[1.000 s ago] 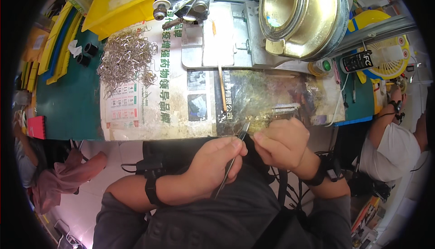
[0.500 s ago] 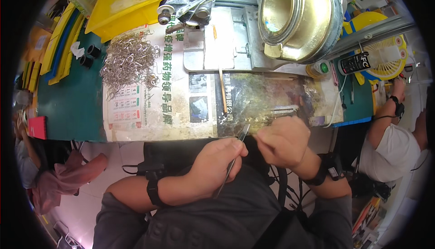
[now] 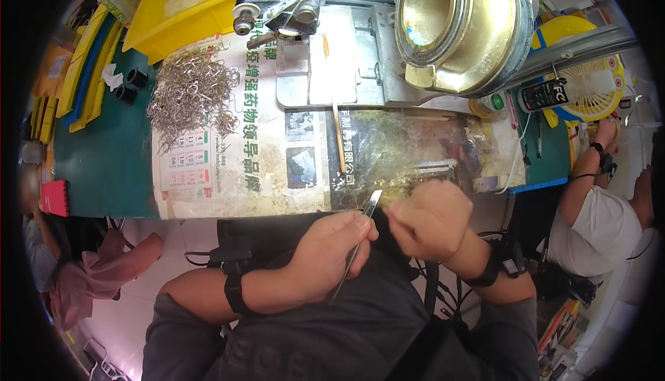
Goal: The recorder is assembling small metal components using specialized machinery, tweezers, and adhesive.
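My left hand [image 3: 331, 241] is closed around a slim metal tool [image 3: 373, 202], thumb on top. Its flat, shiny, blade-like end points up toward the table edge, and its thin end comes out below my fingers. I cannot tell its exact kind. Just to the right, my right hand [image 3: 435, 220] is curled with fingers and thumb together, slightly blurred. Whatever it may hold is hidden. Both hands are apart, in front of the table's near edge. A pile of small bent wire pieces [image 3: 190, 93] lies on the printed sheet [image 3: 256, 131] at the left.
A thin wooden stick [image 3: 339, 138] extends from a metal plate [image 3: 332, 69] over the sheet. Beyond stand a clamp-like mechanism [image 3: 284, 14], a yellow tray [image 3: 180, 34] and a large brass-coloured ring-shaped machine part [image 3: 478, 28]. A yellow fan [image 3: 589, 90] and another person's arm [image 3: 589, 166] are at the right.
The view has shifted slightly, moving the table items a little left. Both hands stay near their places, the left still on the tool; its blade-like end shows brighter.
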`<state>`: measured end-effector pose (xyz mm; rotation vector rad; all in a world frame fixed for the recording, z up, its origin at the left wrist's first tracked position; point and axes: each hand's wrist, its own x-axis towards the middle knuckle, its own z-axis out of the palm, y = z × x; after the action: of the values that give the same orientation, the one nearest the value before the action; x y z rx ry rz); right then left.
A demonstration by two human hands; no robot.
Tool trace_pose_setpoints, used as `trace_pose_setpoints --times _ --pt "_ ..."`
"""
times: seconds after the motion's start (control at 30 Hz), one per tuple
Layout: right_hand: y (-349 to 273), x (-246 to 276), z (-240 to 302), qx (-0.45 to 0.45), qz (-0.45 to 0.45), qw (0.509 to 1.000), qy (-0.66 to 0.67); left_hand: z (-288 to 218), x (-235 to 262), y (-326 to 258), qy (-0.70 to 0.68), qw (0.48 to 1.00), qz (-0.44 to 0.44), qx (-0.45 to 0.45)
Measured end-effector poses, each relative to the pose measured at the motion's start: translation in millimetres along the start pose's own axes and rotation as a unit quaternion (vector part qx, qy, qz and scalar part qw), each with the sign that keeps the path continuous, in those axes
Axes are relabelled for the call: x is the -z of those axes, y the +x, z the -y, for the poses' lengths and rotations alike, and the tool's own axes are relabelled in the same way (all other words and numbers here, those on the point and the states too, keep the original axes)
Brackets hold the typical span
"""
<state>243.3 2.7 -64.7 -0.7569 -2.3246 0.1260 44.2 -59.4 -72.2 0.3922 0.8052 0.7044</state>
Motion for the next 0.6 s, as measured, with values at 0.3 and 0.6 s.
trace_pose_setpoints --times 0.3,0.6 --pt "1 -4 -8 0.022 -0.019 1.000 -0.006 2 -2 0 -0.005 1.000 -0.009 -0.005" --pt "4 -3 -13 0.016 -0.012 1.000 -0.006 0 -4 -2 -0.034 0.999 -0.012 0.016"
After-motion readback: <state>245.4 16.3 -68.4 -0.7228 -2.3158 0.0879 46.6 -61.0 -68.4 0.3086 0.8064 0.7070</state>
